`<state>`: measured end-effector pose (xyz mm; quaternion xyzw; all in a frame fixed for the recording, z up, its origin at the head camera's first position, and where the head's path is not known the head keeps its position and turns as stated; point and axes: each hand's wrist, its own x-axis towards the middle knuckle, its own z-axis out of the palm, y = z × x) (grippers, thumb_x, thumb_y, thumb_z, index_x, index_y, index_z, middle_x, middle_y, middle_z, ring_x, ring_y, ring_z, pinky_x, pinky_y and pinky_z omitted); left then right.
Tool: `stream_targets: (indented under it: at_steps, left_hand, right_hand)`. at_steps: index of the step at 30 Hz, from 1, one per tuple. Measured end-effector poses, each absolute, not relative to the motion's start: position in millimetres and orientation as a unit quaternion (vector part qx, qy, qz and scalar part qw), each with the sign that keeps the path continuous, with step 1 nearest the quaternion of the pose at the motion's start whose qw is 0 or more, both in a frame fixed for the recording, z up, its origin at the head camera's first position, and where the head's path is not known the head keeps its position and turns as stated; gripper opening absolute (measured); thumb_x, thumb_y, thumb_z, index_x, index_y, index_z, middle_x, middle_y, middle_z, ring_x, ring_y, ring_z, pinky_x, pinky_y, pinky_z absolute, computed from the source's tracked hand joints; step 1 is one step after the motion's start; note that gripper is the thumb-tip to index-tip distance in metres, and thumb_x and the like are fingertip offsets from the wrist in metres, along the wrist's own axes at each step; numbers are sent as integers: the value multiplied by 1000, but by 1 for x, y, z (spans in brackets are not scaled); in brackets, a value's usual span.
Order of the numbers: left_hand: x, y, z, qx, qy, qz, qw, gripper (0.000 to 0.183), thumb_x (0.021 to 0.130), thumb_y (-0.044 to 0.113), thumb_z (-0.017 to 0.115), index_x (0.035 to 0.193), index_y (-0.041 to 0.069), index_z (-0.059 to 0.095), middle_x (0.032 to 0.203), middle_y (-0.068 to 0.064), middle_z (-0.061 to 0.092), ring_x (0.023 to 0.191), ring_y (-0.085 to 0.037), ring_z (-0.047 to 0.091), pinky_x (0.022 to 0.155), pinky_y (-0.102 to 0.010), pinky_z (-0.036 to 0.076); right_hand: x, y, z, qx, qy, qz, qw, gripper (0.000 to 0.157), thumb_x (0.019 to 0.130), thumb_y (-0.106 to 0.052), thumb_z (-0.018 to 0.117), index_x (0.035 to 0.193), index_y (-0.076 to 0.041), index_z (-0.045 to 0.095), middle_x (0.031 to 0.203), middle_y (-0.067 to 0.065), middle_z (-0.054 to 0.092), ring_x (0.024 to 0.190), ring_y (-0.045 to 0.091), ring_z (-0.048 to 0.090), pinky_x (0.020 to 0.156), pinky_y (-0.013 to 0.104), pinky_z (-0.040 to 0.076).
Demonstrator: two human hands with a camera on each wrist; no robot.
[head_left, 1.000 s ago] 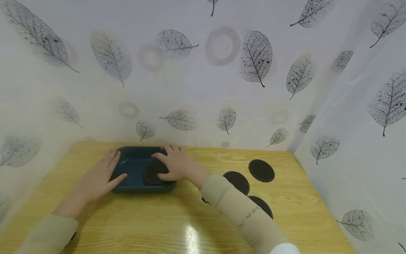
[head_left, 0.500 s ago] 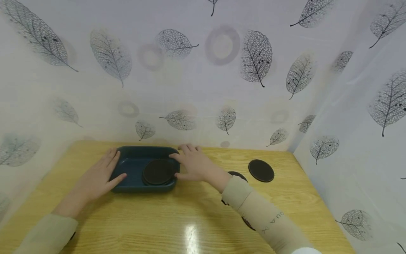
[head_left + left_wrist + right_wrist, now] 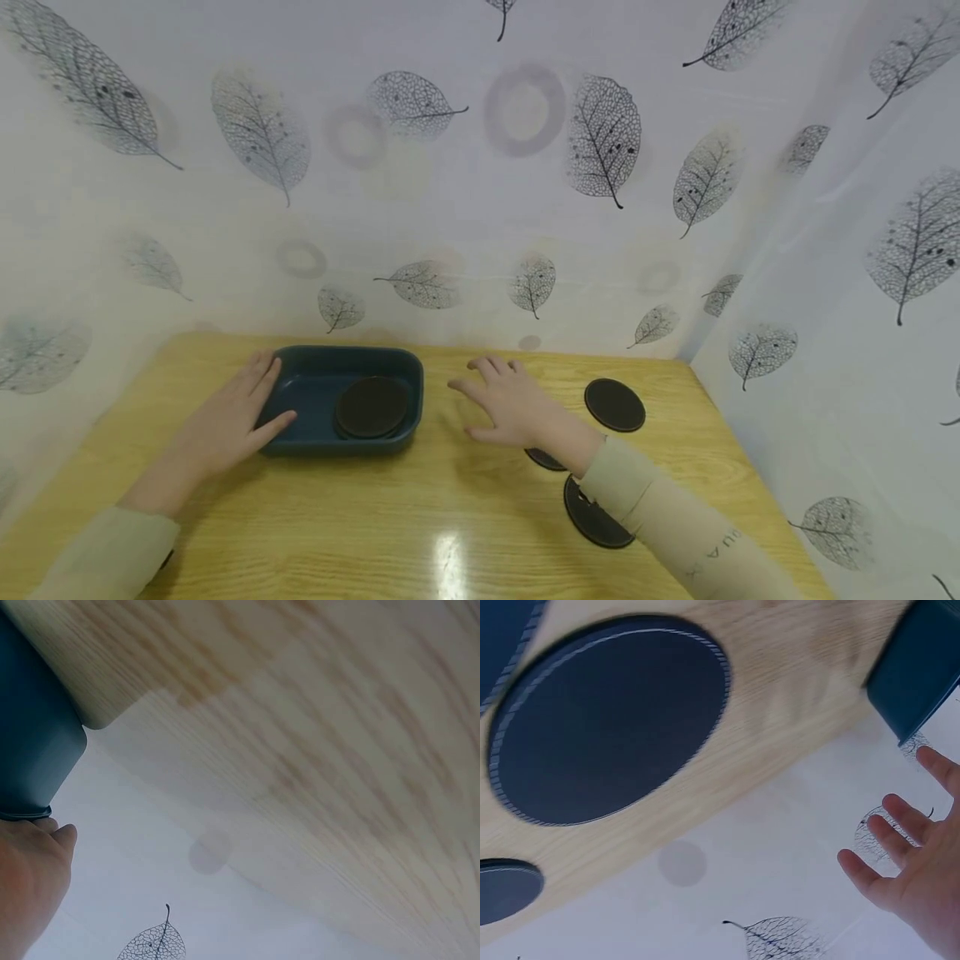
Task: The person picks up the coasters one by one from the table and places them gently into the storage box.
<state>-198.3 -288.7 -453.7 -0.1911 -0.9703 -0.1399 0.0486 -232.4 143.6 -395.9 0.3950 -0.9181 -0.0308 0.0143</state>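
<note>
A dark blue rectangular tray (image 3: 300,446) sits on the table, its left rim under my left hand (image 3: 228,421), whose fingers lie straight along it. Inside the tray's right half are round black coasters (image 3: 372,407), seemingly stacked; how many cannot be told. My right hand (image 3: 513,408) hovers over the table to the right of the tray, fingers spread and holding nothing. Below its wrist a coaster (image 3: 546,459) shows only in part. Another coaster (image 3: 600,515) lies nearer, partly behind the sleeve. In the right wrist view, a coaster (image 3: 611,724) shows pale stitching around its edge.
A further coaster (image 3: 615,405) lies toward the back right of the wooden table (image 3: 360,533). A leaf-patterned white curtain (image 3: 465,208) stands along the table's back edge and right side.
My right hand has left the coasters in the tray, passed over its right rim and moved right above the table. My left hand has stayed on the tray's left side.
</note>
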Motion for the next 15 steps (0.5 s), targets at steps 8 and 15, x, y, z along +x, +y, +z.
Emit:
stream_targets:
  at_steps: [8, 15]
  left_hand:
    - [-200, -290, -455, -193, -971, -134, 50, 94, 106, 50, 59, 164, -12, 19, 171, -37, 17, 161, -54, 16, 131, -66, 20]
    - [-200, -288, -455, -194, -970, -133, 53, 93, 106, 49, 60, 164, -13, 20, 171, -38, 16, 160, -55, 16, 129, -67, 22]
  right_hand:
    - [-223, 176, -405, 370, -928, -35, 16, 67, 98, -50, 69, 157, -25, 52, 158, 19, 48, 145, 39, 47, 111, 66, 45]
    - [-219, 204, -414, 347, -937, -42, 13, 64, 98, -49, 70, 155, -25, 54, 155, 19, 51, 143, 39, 49, 106, 65, 48]
